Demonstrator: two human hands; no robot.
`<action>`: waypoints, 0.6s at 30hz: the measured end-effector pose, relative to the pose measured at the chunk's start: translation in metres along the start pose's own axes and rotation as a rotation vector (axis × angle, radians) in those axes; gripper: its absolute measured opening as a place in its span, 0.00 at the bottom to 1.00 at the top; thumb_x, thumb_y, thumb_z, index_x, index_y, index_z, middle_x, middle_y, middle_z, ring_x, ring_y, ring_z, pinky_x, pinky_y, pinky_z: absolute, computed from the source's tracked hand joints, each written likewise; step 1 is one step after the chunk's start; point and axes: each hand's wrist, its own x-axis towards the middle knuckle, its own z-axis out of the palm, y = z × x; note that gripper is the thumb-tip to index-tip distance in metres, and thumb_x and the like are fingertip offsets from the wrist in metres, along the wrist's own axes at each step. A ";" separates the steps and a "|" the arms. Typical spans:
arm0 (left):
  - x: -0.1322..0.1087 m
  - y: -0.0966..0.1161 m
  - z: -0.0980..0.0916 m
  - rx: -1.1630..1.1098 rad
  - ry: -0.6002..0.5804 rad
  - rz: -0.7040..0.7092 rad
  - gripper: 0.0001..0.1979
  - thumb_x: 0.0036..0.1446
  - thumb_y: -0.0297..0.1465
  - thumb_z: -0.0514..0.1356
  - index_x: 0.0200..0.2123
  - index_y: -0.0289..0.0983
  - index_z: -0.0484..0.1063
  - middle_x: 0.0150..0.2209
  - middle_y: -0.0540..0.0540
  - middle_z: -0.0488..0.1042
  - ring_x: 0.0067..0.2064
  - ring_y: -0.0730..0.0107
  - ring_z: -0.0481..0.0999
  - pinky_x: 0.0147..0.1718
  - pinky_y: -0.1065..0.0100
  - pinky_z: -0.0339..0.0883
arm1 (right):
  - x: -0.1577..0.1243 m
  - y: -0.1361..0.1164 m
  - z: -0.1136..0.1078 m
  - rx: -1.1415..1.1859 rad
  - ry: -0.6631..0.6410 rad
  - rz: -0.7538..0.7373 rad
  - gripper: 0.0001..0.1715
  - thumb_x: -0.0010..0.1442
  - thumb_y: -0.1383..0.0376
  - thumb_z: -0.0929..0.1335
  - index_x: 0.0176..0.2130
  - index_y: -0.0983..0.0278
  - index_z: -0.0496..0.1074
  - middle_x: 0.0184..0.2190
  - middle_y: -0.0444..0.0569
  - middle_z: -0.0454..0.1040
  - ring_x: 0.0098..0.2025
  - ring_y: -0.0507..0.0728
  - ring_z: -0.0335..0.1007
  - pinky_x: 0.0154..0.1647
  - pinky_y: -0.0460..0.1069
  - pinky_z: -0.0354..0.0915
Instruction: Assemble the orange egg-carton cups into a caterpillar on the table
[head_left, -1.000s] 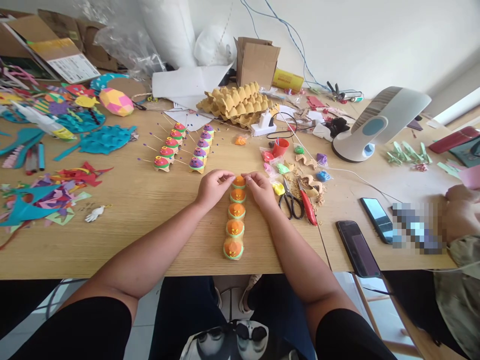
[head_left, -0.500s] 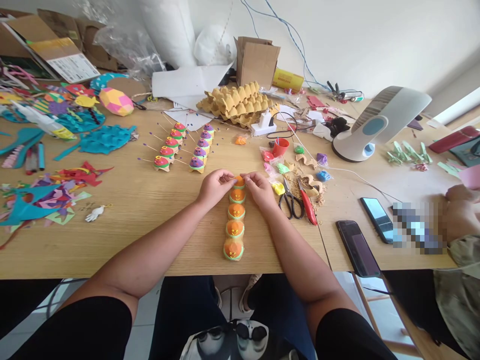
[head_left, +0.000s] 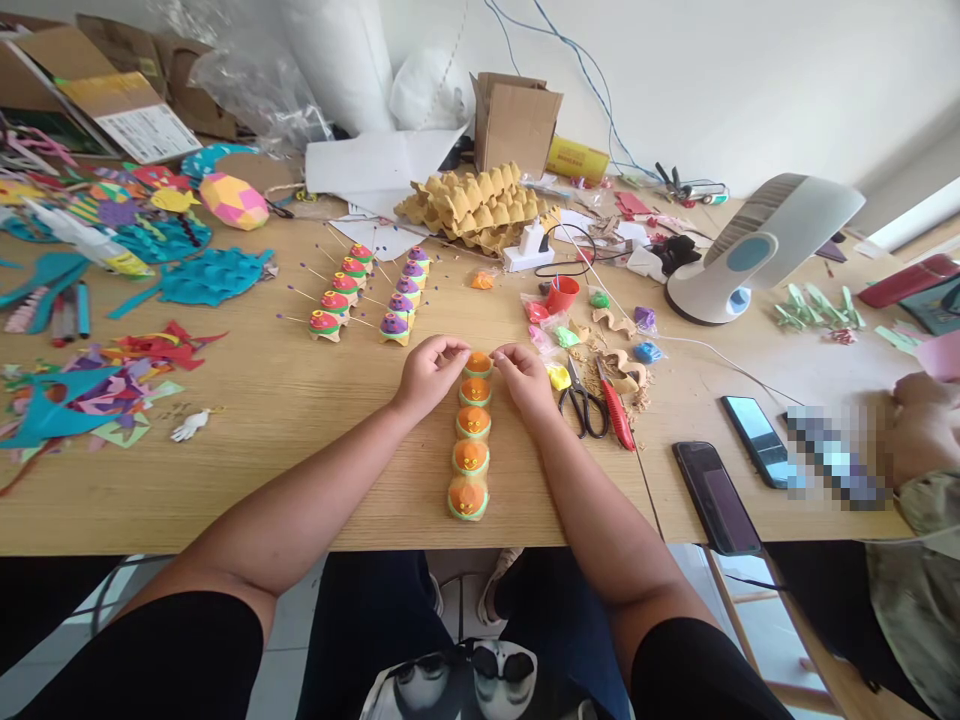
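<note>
An orange egg-carton caterpillar [head_left: 471,459] with green trim and small yellow details lies lengthwise before me on the table. My left hand [head_left: 431,378] is closed in a pinch just left of its far end. Opposite it, my right hand [head_left: 526,380] is also pinched, close to the right side of that same end segment. Anything between the fingertips of either hand is too small to make out. Beyond my left hand stand a red and green caterpillar [head_left: 341,293] and a purple and orange one [head_left: 405,290], both with pins sticking out sideways.
Black-handled scissors [head_left: 583,402] and a red utility knife [head_left: 616,405] lie right of my right hand. Bags of coloured clay [head_left: 568,337] and a red cup [head_left: 561,293] are behind them. Phones [head_left: 718,497] and another person's hand [head_left: 926,425] are far right; paper scraps [head_left: 97,395] lie left.
Both hands have drawn slightly apart from the far orange segment, so more of it shows between them. The caterpillar stays in place.
</note>
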 end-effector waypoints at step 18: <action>-0.002 0.007 -0.001 0.093 -0.053 0.373 0.06 0.63 0.34 0.64 0.40 0.40 0.80 0.37 0.47 0.80 0.42 0.66 0.77 0.45 0.62 0.70 | -0.006 -0.007 0.001 -0.088 -0.151 -0.162 0.29 0.61 0.41 0.67 0.34 0.62 0.79 0.32 0.49 0.76 0.38 0.56 0.70 0.43 0.51 0.65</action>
